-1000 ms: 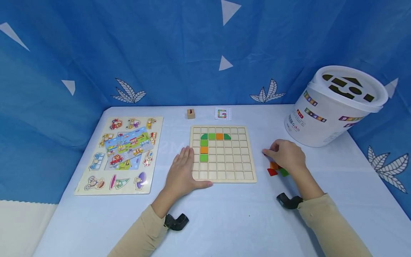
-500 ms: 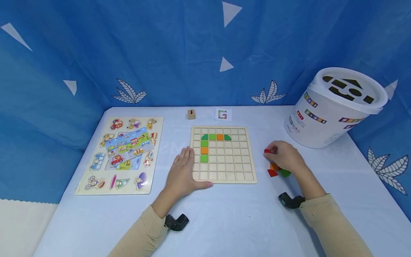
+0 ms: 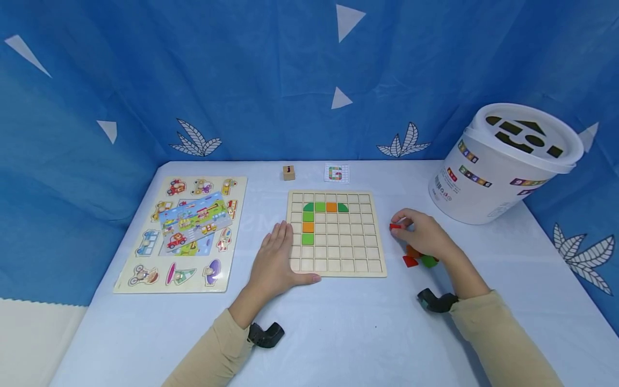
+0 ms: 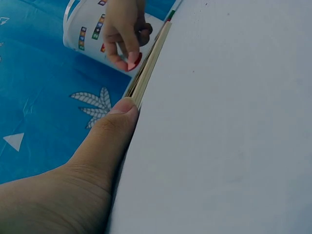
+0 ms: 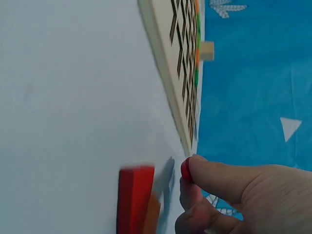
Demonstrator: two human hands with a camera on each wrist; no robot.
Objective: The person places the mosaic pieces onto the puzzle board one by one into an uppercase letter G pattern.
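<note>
My left hand point(image 3: 273, 266) lies with straight fingers along the left side of a wooden grid board point(image 3: 358, 252), its thumb at the near edge. The board holds green and orange square tiles point(image 3: 308, 227) and rounded green corner tiles point(image 3: 343, 207) in its upper left cells. To the right of the board, my right hand point(image 3: 422, 235) pinches a small red tile point(image 3: 395, 226) between thumb and fingers, above the table. Below that hand lie loose tiles: a red tile point(image 3: 410, 262), an orange tile point(image 3: 412, 251) and a green tile point(image 3: 428, 261), partly hidden by the hand.
Behind the board sit a small wooden cube point(image 3: 288, 172) and a card point(image 3: 336, 173) with a coloured G-like pattern. A white bucket point(image 3: 464, 188) with shape holes in its lid stands back right. At left lies a picture puzzle board point(image 3: 130, 269) with picture cards point(image 3: 195, 220) on it.
My right hand has lifted slightly away from the loose tiles and shifted left toward the board, with the red tile now showing at its fingertips. The left hand stays at the board.
</note>
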